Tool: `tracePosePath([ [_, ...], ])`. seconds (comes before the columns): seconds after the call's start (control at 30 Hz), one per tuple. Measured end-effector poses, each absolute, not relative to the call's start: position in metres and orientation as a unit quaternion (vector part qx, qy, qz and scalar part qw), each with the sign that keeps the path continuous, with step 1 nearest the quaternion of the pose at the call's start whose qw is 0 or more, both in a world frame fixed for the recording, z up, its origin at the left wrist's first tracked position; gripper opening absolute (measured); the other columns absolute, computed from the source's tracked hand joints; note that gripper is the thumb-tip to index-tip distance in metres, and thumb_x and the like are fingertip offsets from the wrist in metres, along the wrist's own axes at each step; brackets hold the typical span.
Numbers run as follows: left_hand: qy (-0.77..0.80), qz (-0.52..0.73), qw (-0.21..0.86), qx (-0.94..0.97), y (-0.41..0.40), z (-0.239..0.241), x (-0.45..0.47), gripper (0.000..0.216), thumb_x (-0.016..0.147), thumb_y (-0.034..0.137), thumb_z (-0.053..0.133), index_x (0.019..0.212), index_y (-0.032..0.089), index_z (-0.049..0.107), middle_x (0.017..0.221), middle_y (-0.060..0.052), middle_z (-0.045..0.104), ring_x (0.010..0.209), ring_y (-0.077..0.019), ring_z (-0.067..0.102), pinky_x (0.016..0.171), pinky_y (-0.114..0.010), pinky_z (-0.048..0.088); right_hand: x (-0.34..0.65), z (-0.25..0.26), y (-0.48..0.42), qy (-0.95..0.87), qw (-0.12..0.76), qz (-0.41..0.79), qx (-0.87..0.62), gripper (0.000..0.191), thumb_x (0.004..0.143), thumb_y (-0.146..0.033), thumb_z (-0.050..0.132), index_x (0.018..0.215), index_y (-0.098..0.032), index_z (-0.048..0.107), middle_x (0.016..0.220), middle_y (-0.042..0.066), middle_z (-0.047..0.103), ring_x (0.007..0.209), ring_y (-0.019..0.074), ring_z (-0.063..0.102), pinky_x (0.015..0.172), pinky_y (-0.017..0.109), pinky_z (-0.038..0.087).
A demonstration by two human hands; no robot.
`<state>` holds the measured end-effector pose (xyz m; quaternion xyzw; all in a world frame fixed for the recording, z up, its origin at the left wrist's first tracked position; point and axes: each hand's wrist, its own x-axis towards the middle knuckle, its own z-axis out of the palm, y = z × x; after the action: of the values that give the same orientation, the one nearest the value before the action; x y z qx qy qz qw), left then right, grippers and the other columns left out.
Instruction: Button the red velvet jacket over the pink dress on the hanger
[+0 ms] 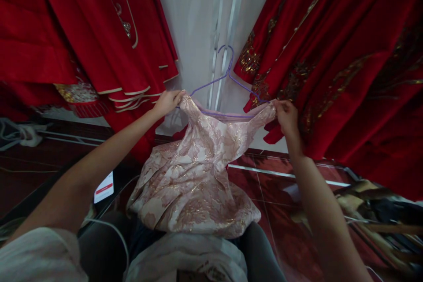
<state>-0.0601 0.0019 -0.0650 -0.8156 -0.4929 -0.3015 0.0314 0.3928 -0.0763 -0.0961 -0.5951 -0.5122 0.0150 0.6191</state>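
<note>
A pale pink dress [194, 172] with a gold floral pattern hangs in front of me on a thin purple wire hanger [228, 72]. My left hand [168, 101] is closed on the dress's left shoulder at the hanger's end. My right hand [287, 116] pinches the right shoulder strap at the other end of the hanger. The skirt spreads down over my lap. The hanger's hook points up, free of any rail.
Red gowns with gold embroidery hang on the left [82, 31] and the right [346, 66]. A white wall [198, 17] with metal rails [228, 31] lies behind. The floor is dark red tile [280, 194]. White cloth [188, 257] lies on my lap; clutter [373, 211] sits at the lower right.
</note>
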Motion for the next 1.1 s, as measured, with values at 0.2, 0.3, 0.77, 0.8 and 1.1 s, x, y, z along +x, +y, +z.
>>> tracePosePath([
  [0.2, -0.628, -0.055, -0.144, -0.763, -0.009, -0.089, -0.063, 0.045, 0.091, 0.039, 0.038, 0.066, 0.017, 0.067, 0.061, -0.010, 0.068, 0.067, -0.0220, 0.066, 0.065, -0.028, 0.047, 0.393, -0.145, -0.104, -0.471, 0.532, 0.129, -0.692, 0.035, 0.070, -0.056, 0.058, 0.063, -0.022, 0.054, 0.055, 0.001, 0.056, 0.056, 0.0195, 0.055, 0.054, 0.033, 0.046],
  [0.3, -0.542, -0.062, -0.143, -0.826, -0.023, -0.095, -0.042, 0.045, 0.091, 0.043, 0.036, 0.073, 0.019, 0.071, 0.066, -0.008, 0.069, 0.068, -0.0218, 0.067, 0.069, -0.031, 0.048, 0.372, -0.140, -0.113, -0.531, 0.507, 0.132, -0.666, 0.033, 0.072, -0.055, 0.055, 0.067, -0.022, 0.054, 0.064, 0.003, 0.061, 0.066, 0.0210, 0.058, 0.063, 0.035, 0.049],
  [0.77, -0.272, -0.203, 0.016, -0.941, -0.058, -0.115, 0.061, 0.034, 0.092, 0.041, 0.048, 0.087, 0.020, 0.074, 0.150, -0.010, 0.041, 0.141, -0.0324, 0.027, 0.112, -0.064, 0.015, 0.361, -0.108, -0.109, -0.479, 0.556, -0.032, -0.679, 0.024, 0.083, -0.046, 0.032, 0.080, -0.024, 0.042, 0.091, 0.009, 0.059, 0.095, 0.0246, 0.058, 0.089, 0.042, 0.045],
  [0.8, -0.270, -0.209, 0.017, -0.940, -0.062, -0.118, 0.058, 0.034, 0.093, 0.041, 0.048, 0.087, 0.020, 0.074, 0.150, -0.010, 0.040, 0.139, -0.0311, 0.030, 0.112, -0.063, 0.016, 0.366, -0.111, -0.109, -0.454, 0.560, -0.031, -0.692, 0.022, 0.083, -0.044, 0.033, 0.079, -0.024, 0.041, 0.089, 0.009, 0.059, 0.094, 0.0245, 0.058, 0.089, 0.042, 0.045],
  [1.1, -0.259, -0.226, 0.002, -0.939, -0.086, -0.105, 0.034, 0.034, 0.094, 0.043, 0.046, 0.087, 0.024, 0.074, 0.144, -0.007, 0.047, 0.132, -0.0268, 0.041, 0.112, -0.058, 0.018, 0.388, -0.105, -0.102, -0.414, 0.569, -0.043, -0.709, 0.018, 0.085, -0.037, 0.036, 0.080, -0.022, 0.045, 0.090, 0.010, 0.061, 0.091, 0.0248, 0.059, 0.088, 0.042, 0.046],
])
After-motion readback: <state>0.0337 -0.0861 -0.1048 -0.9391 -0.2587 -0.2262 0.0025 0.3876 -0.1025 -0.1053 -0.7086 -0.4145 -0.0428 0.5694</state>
